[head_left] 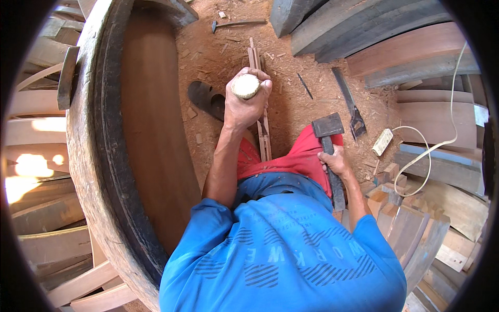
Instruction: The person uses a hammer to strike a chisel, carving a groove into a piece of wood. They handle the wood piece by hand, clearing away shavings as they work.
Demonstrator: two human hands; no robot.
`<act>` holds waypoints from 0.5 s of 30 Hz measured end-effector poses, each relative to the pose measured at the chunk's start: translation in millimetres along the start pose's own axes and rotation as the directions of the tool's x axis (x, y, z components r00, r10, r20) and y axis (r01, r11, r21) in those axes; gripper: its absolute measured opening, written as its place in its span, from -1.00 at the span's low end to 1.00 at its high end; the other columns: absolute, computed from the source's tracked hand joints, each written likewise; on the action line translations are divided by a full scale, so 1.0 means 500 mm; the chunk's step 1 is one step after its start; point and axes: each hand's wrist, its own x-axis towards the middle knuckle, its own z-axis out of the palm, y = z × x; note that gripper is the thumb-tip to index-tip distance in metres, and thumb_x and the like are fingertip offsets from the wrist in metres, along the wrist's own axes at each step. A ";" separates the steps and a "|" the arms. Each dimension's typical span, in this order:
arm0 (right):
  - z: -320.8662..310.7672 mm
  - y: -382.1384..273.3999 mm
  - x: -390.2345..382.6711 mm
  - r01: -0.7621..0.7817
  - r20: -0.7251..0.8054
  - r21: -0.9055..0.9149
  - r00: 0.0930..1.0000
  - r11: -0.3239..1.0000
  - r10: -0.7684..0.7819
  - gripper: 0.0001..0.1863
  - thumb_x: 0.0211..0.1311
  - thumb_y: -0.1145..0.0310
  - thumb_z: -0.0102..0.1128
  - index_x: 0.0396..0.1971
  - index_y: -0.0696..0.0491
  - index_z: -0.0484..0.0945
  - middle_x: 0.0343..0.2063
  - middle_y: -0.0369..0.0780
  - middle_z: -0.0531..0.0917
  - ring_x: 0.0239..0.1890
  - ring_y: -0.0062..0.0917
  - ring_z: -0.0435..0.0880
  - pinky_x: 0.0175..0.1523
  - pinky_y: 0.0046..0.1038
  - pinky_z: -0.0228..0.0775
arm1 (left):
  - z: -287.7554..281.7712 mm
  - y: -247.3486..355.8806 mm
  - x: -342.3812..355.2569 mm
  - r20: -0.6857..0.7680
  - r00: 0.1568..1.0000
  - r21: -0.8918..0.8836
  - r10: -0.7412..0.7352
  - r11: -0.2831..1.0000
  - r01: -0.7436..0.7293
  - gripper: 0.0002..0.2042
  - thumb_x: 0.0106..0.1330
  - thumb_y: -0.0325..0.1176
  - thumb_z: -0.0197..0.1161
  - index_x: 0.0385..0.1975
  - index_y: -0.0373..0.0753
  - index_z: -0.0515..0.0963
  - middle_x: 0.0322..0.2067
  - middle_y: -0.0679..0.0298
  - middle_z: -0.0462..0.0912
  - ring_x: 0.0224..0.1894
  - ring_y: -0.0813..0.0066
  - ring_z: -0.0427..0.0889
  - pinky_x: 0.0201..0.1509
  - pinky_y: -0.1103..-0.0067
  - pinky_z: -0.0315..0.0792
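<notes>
My left hand (pixel 244 106) is wrapped round an upright chisel, seen almost end-on, with the round, pale, battered top of its handle (pixel 246 87) facing up. Its blade is mostly hidden below my fist. Under it a narrow reddish-brown wooden piece (pixel 265 148) with slots along it runs away from me between my legs. My right hand (pixel 335 160) grips the dark handle of a hammer by its upper part. The blocky, dark hammer head (pixel 328 125) rests over my right thigh, on the red shorts (pixel 306 151), apart from the chisel.
A large curved wooden frame (pixel 112 130) stands close on my left. Beyond the work lies a small hammer or adze (pixel 236 24) among shavings. A handsaw (pixel 349 101), a thin dark tool (pixel 305 86) and a white power strip (pixel 382 142) with its cord lie at right, beside stacked boards (pixel 436 122).
</notes>
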 end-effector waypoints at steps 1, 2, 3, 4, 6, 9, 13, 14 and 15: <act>-0.001 0.000 0.000 0.009 0.000 0.002 1.000 1.000 -0.009 -0.83 0.23 0.38 0.35 -0.42 0.12 0.54 -0.60 -0.29 0.62 -0.67 -0.64 0.59 -0.57 -0.51 0.43 | -0.002 -0.005 0.001 -0.011 1.000 0.016 0.010 1.000 -0.010 -0.94 0.33 -0.51 0.33 -0.35 -0.28 0.57 -0.54 0.43 0.54 -0.55 0.73 0.51 -0.50 0.68 0.41; -0.001 0.001 -0.001 0.018 -0.001 0.004 1.000 1.000 -0.018 -0.83 0.23 0.38 0.35 -0.42 0.12 0.54 -0.60 -0.29 0.62 -0.67 -0.64 0.59 -0.57 -0.52 0.43 | -0.004 -0.007 0.000 -0.021 1.000 0.031 0.020 0.999 -0.019 -0.94 0.33 -0.51 0.33 -0.35 -0.29 0.57 -0.53 0.43 0.55 -0.54 0.73 0.51 -0.49 0.68 0.41; 0.000 0.004 -0.003 0.021 -0.003 0.003 1.000 1.000 -0.021 -0.82 0.23 0.37 0.35 -0.42 0.12 0.53 -0.60 -0.29 0.61 -0.67 -0.64 0.59 -0.57 -0.51 0.43 | -0.007 -0.008 -0.003 -0.016 1.000 0.020 0.006 1.000 -0.005 -0.94 0.32 -0.51 0.33 -0.35 -0.29 0.57 -0.52 0.43 0.55 -0.52 0.73 0.52 -0.47 0.68 0.42; 0.000 0.004 -0.004 0.027 -0.007 0.000 1.000 1.000 -0.027 -0.81 0.23 0.37 0.36 -0.43 0.12 0.53 -0.61 -0.29 0.61 -0.67 -0.64 0.58 -0.58 -0.51 0.42 | -0.012 -0.006 -0.004 -0.010 1.000 0.007 -0.005 1.000 0.005 -0.94 0.32 -0.52 0.33 -0.35 -0.30 0.57 -0.51 0.43 0.56 -0.50 0.72 0.52 -0.45 0.67 0.43; 0.001 0.002 -0.011 0.055 -0.014 -0.013 0.998 0.998 -0.056 -0.80 0.22 0.36 0.37 -0.43 0.12 0.53 -0.61 -0.30 0.60 -0.67 -0.65 0.58 -0.57 -0.52 0.42 | -0.023 -0.031 -0.002 0.004 0.997 0.073 0.073 0.995 -0.073 -0.94 0.29 -0.54 0.33 -0.35 -0.31 0.58 -0.48 0.42 0.60 -0.42 0.70 0.56 -0.33 0.65 0.48; 0.006 -0.016 -0.027 0.162 -0.024 -0.033 0.986 0.986 -0.163 -0.79 0.22 0.34 0.37 -0.44 0.11 0.52 -0.61 -0.32 0.59 -0.66 -0.67 0.57 -0.55 -0.53 0.42 | -0.002 -0.033 -0.032 0.069 0.991 0.048 0.116 0.992 -0.119 -0.95 0.28 -0.52 0.34 -0.35 -0.30 0.59 -0.45 0.38 0.65 -0.35 0.68 0.60 -0.25 0.63 0.52; 0.017 -0.166 -0.068 0.421 -0.082 -0.049 0.902 0.906 -0.424 -0.78 0.24 0.33 0.40 -0.40 0.09 0.53 -0.62 -0.36 0.58 -0.64 -0.70 0.54 -0.54 -0.55 0.40 | 0.028 -0.050 -0.059 0.043 0.950 0.185 0.309 0.932 -0.312 -0.94 0.27 -0.57 0.32 -0.30 -0.31 0.62 -0.45 0.39 0.62 -0.38 0.68 0.57 -0.27 0.66 0.49; 0.021 -0.220 -0.087 0.525 -0.147 -0.026 0.840 0.851 -0.523 -0.79 0.24 0.34 0.41 -0.37 0.09 0.54 -0.60 -0.35 0.60 -0.63 -0.70 0.54 -0.53 -0.55 0.40 | 0.028 -0.051 -0.063 0.066 0.944 0.182 0.323 0.926 -0.330 -0.94 0.27 -0.58 0.32 -0.30 -0.31 0.62 -0.44 0.38 0.63 -0.37 0.69 0.58 -0.27 0.66 0.49; 0.025 -0.283 -0.114 0.625 -0.211 -0.013 0.761 0.781 -0.613 -0.80 0.25 0.35 0.43 -0.35 0.10 0.55 -0.58 -0.35 0.61 -0.62 -0.71 0.54 -0.51 -0.55 0.40 | 0.025 -0.051 -0.065 0.086 0.936 0.178 0.341 0.919 -0.351 -0.94 0.26 -0.58 0.32 -0.30 -0.31 0.62 -0.43 0.38 0.64 -0.37 0.69 0.58 -0.26 0.66 0.50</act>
